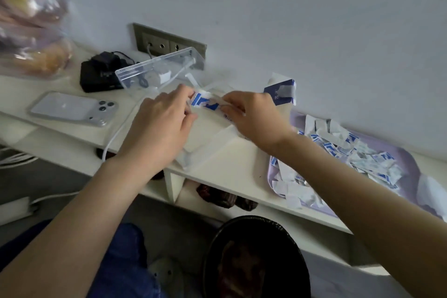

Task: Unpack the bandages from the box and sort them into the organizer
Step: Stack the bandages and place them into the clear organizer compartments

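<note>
Bag: lies blurred at the far left of the shelf, well apart from the work.
Phone: lies face down, left of the hands and out of their way.
Organizer: a clear case against the wall with its lid raised, so the inside is probably open to receive items. Its base is mostly hidden behind the hands.
Left hand: fingers curled, pinching the left end of the bandage, just in front of the organizer.
Bandage: a blue-and-white strip stretched between both hands above the shelf. The two-ended grip suggests that it is being straightened or separated before it goes in.
Right hand: fingers curled, pinching the right end of the same strip.
Box: stands opened against the wall, just behind the right hand, within easy reach.
Tray: lies at the right and holds a loose pile of blue-and-white strips and white paper. Whole bandages cannot be told from wrappers.
</note>
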`<control>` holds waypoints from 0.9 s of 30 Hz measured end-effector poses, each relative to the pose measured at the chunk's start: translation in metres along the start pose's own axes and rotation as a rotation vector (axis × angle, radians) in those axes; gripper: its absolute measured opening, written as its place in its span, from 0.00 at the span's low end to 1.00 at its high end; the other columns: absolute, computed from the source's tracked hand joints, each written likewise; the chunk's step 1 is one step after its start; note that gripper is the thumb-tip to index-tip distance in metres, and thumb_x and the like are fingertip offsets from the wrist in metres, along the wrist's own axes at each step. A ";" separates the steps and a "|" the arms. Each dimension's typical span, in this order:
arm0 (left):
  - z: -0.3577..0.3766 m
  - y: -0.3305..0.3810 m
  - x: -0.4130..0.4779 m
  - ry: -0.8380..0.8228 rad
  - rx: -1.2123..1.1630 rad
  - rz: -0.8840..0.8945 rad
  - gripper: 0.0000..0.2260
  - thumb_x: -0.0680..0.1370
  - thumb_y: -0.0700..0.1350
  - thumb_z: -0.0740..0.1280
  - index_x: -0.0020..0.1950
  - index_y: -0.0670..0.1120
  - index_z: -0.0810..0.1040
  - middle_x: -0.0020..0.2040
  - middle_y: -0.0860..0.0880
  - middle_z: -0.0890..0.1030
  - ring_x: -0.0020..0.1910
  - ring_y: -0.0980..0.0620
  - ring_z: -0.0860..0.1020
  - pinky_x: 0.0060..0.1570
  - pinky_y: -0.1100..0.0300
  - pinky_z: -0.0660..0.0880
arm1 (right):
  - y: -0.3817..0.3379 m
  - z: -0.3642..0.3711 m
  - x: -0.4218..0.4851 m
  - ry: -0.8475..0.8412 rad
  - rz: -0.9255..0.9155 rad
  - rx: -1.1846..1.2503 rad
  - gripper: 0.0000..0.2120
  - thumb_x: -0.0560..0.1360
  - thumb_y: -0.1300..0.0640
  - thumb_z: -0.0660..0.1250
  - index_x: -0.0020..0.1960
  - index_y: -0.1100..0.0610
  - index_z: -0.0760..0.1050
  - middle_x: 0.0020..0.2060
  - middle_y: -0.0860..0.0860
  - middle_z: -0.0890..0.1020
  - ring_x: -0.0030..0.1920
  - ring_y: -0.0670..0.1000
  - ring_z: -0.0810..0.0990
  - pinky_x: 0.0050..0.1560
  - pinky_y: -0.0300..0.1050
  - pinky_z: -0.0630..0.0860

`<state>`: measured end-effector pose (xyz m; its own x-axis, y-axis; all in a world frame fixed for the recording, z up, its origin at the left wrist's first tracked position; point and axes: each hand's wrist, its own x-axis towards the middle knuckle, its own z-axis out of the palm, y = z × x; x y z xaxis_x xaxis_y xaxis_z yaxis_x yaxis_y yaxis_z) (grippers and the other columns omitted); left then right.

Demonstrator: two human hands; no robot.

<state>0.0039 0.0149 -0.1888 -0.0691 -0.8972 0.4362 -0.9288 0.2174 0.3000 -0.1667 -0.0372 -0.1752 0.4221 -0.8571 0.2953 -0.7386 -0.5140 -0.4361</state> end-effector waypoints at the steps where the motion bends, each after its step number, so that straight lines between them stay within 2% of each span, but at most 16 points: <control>1: -0.001 -0.009 -0.003 -0.049 0.050 -0.040 0.15 0.77 0.46 0.66 0.62 0.43 0.70 0.52 0.45 0.78 0.50 0.43 0.76 0.48 0.52 0.68 | -0.001 0.003 0.009 -0.038 0.048 -0.031 0.09 0.77 0.57 0.62 0.46 0.58 0.79 0.35 0.53 0.77 0.37 0.54 0.72 0.40 0.46 0.69; 3: -0.004 -0.025 -0.010 -0.154 0.163 -0.094 0.21 0.76 0.50 0.66 0.66 0.44 0.68 0.59 0.45 0.76 0.57 0.43 0.73 0.55 0.49 0.68 | -0.001 0.011 0.026 -0.144 0.152 -0.081 0.09 0.77 0.55 0.62 0.44 0.56 0.79 0.36 0.53 0.77 0.38 0.56 0.74 0.39 0.46 0.71; 5: -0.005 -0.034 -0.017 -0.239 0.216 -0.106 0.23 0.76 0.55 0.64 0.68 0.47 0.67 0.62 0.46 0.73 0.61 0.45 0.70 0.57 0.51 0.66 | -0.004 0.022 0.039 -0.258 0.252 -0.110 0.08 0.75 0.54 0.64 0.43 0.56 0.79 0.36 0.54 0.78 0.38 0.55 0.76 0.38 0.46 0.74; 8: -0.004 -0.037 -0.025 -0.318 0.217 -0.078 0.23 0.76 0.59 0.62 0.67 0.51 0.68 0.62 0.50 0.70 0.62 0.49 0.68 0.57 0.55 0.65 | -0.014 0.041 0.052 -0.495 0.275 -0.214 0.10 0.74 0.54 0.65 0.48 0.61 0.79 0.34 0.53 0.74 0.33 0.50 0.71 0.29 0.37 0.67; 10: -0.003 -0.037 -0.026 -0.326 0.211 -0.074 0.23 0.76 0.61 0.61 0.67 0.52 0.68 0.62 0.50 0.69 0.62 0.49 0.68 0.57 0.56 0.65 | -0.023 0.054 0.057 -0.620 0.318 -0.230 0.08 0.74 0.56 0.66 0.43 0.62 0.75 0.32 0.51 0.71 0.30 0.47 0.69 0.27 0.35 0.65; 12: -0.002 -0.036 -0.025 -0.320 0.219 -0.076 0.23 0.76 0.62 0.60 0.66 0.52 0.68 0.61 0.50 0.69 0.61 0.50 0.68 0.57 0.56 0.65 | -0.028 0.067 0.061 -0.661 0.362 -0.214 0.13 0.74 0.57 0.67 0.35 0.60 0.68 0.30 0.51 0.70 0.29 0.47 0.69 0.26 0.36 0.65; 14: -0.001 -0.036 -0.023 -0.317 0.228 -0.076 0.23 0.76 0.63 0.60 0.65 0.51 0.69 0.61 0.49 0.69 0.61 0.49 0.69 0.57 0.56 0.65 | -0.034 0.075 0.062 -0.679 0.369 -0.214 0.15 0.74 0.58 0.67 0.32 0.58 0.65 0.30 0.51 0.70 0.30 0.48 0.71 0.27 0.36 0.67; 16: 0.000 -0.034 -0.022 -0.323 0.224 -0.087 0.24 0.75 0.64 0.59 0.65 0.50 0.68 0.60 0.49 0.69 0.60 0.49 0.69 0.57 0.56 0.65 | -0.040 0.082 0.062 -0.753 0.369 -0.201 0.12 0.73 0.62 0.66 0.33 0.60 0.67 0.32 0.53 0.75 0.32 0.50 0.76 0.31 0.37 0.71; 18: 0.000 -0.033 -0.022 -0.323 0.225 -0.091 0.24 0.75 0.64 0.59 0.64 0.50 0.68 0.59 0.49 0.68 0.60 0.49 0.69 0.57 0.56 0.65 | -0.044 0.088 0.061 -0.851 0.359 -0.187 0.05 0.73 0.64 0.64 0.38 0.62 0.72 0.40 0.56 0.82 0.41 0.53 0.83 0.42 0.41 0.79; 19: 0.000 -0.033 -0.021 -0.322 0.228 -0.088 0.24 0.75 0.64 0.58 0.64 0.50 0.68 0.59 0.49 0.68 0.59 0.49 0.69 0.57 0.56 0.65 | -0.045 0.090 0.060 -0.870 0.350 -0.184 0.04 0.74 0.63 0.63 0.41 0.61 0.74 0.42 0.56 0.82 0.44 0.54 0.83 0.46 0.43 0.79; 20: 0.001 -0.034 -0.021 -0.322 0.228 -0.088 0.24 0.76 0.64 0.58 0.64 0.49 0.68 0.59 0.49 0.68 0.59 0.49 0.69 0.56 0.56 0.65 | -0.046 0.091 0.060 -0.869 0.347 -0.196 0.04 0.75 0.63 0.62 0.44 0.62 0.74 0.43 0.56 0.82 0.44 0.53 0.82 0.47 0.43 0.79; 22: 0.001 -0.035 -0.021 -0.326 0.222 -0.097 0.24 0.76 0.64 0.58 0.64 0.49 0.67 0.59 0.49 0.68 0.59 0.49 0.69 0.57 0.56 0.65 | -0.045 0.092 0.061 -0.821 0.339 -0.223 0.04 0.75 0.63 0.63 0.44 0.63 0.73 0.39 0.54 0.80 0.36 0.51 0.79 0.40 0.40 0.78; 24: 0.002 -0.034 -0.020 -0.328 0.219 -0.103 0.24 0.76 0.64 0.58 0.64 0.49 0.67 0.59 0.48 0.68 0.59 0.49 0.69 0.56 0.57 0.65 | -0.043 0.093 0.061 -0.785 0.345 -0.226 0.10 0.76 0.63 0.64 0.37 0.61 0.68 0.33 0.53 0.77 0.28 0.48 0.76 0.30 0.36 0.74; 27: 0.001 -0.034 -0.020 -0.338 0.219 -0.104 0.25 0.75 0.64 0.58 0.64 0.49 0.67 0.59 0.48 0.68 0.58 0.49 0.69 0.56 0.57 0.65 | -0.043 0.094 0.062 -0.843 0.353 -0.183 0.12 0.76 0.64 0.60 0.35 0.59 0.66 0.30 0.51 0.76 0.25 0.45 0.74 0.27 0.35 0.68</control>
<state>0.0363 0.0255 -0.2083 -0.0525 -0.9937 0.0994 -0.9902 0.0647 0.1238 -0.0595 -0.0711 -0.2176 0.3468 -0.7411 -0.5748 -0.9379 -0.2674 -0.2210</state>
